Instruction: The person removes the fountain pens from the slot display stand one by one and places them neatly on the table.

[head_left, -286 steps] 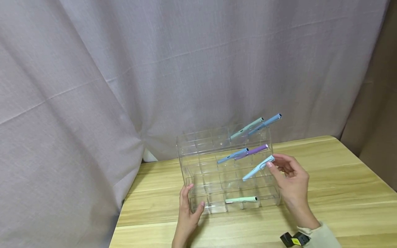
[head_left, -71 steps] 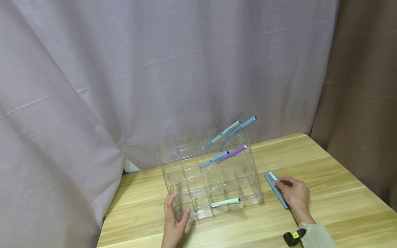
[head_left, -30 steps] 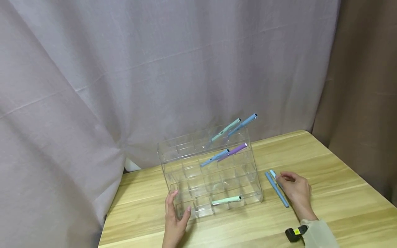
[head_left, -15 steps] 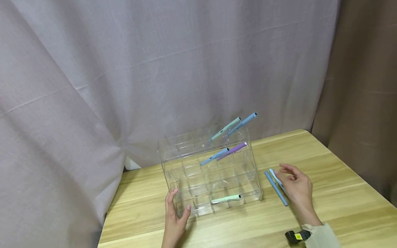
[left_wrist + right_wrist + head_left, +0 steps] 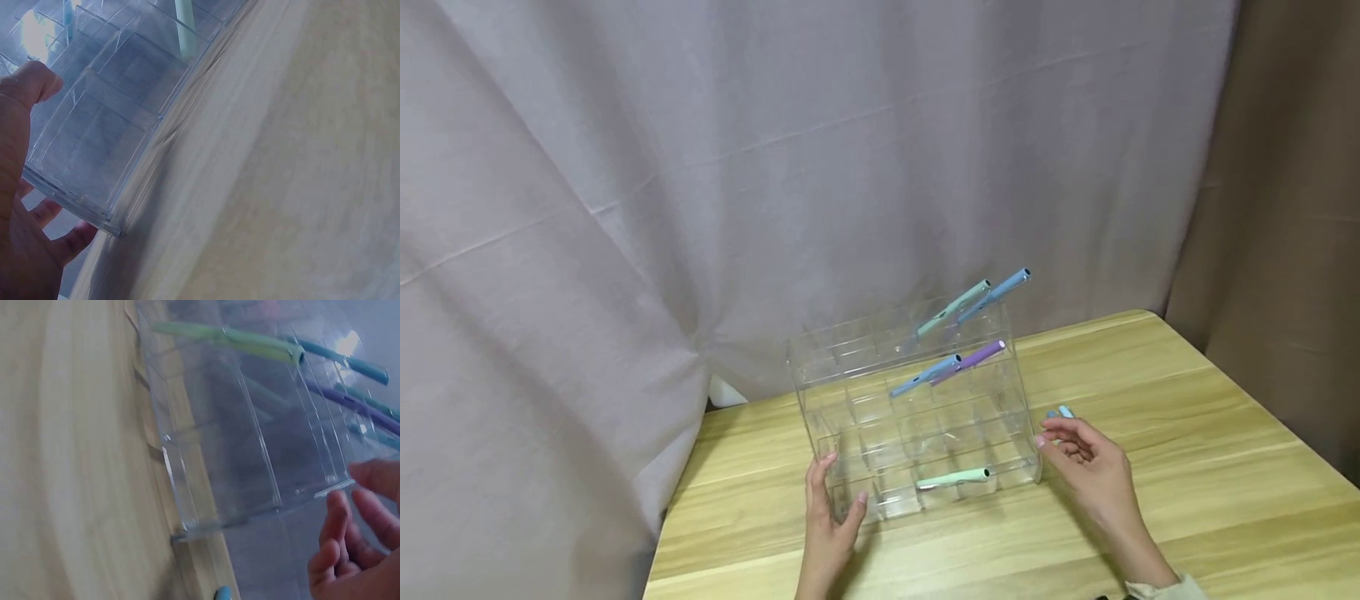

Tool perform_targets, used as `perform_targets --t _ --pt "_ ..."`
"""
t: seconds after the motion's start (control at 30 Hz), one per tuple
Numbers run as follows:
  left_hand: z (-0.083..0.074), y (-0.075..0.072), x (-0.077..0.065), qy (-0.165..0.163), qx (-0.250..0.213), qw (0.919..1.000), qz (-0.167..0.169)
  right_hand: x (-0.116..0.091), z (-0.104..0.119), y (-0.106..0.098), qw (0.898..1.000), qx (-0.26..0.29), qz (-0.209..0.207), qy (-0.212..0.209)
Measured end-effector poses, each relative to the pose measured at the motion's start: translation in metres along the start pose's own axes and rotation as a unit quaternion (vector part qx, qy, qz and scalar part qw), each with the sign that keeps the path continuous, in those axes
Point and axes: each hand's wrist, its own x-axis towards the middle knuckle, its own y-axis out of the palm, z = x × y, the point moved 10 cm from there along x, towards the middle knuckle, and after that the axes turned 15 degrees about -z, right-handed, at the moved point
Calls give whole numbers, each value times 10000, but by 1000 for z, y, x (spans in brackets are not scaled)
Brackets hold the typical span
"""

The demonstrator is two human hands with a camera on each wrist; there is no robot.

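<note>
A clear acrylic pen rack (image 5: 898,502) with tiered compartments stands on the table. My left hand (image 5: 831,525) grips its left side, thumb in front and fingers outside the side wall (image 5: 75,206). My right hand (image 5: 1093,475) is by the rack's right edge with loosely bent fingers, holding nothing; whether a fingertip touches the edge I cannot tell. A light green pen (image 5: 953,478) lies in the lowest tier. Higher up sit a blue pen (image 5: 925,376) and a purple pen (image 5: 981,360). The top tier holds a green pen (image 5: 955,307) and another blue pen (image 5: 996,294).
Behind my right hand, a light blue pen (image 5: 1066,412) and a darker blue pen (image 5: 1051,415) lie on the wooden table (image 5: 1217,467), mostly hidden. A grey curtain (image 5: 880,167) hangs behind the table, and a brown curtain (image 5: 1285,200) at the right.
My right hand, which held the light blue pen over the rack earlier, has laid it beside the darker blue pen and moved left to the rack's edge. My left hand stays on the rack.
</note>
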Motion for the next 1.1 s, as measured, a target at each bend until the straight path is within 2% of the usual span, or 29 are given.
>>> perform_targets --t 0.17,0.37,0.5,0.67,0.77,0.93,1.1 --pt "2 0 -1 -11 -92 10000 21 -19 10 16 9975 175 573 -366" --pt "4 -4 -4 47 -15 10000 -9 -38 20 34 9892 259 1088 -945" --pt "3 -3 -3 19 -35 10000 65 -44 21 42 9863 254 1268 -1026" --pt "4 9 0 -162 42 9995 251 -42 21 40 9866 53 1263 -1029" --pt "2 19 0 -233 39 9992 334 -39 23 33 9856 -35 1209 -1184" --pt "-4 39 3 -156 -21 9984 544 -36 22 17 9867 -175 995 -1277" --pt "-7 44 3 -86 5 9983 574 -37 19 13 9870 -198 885 -1330"
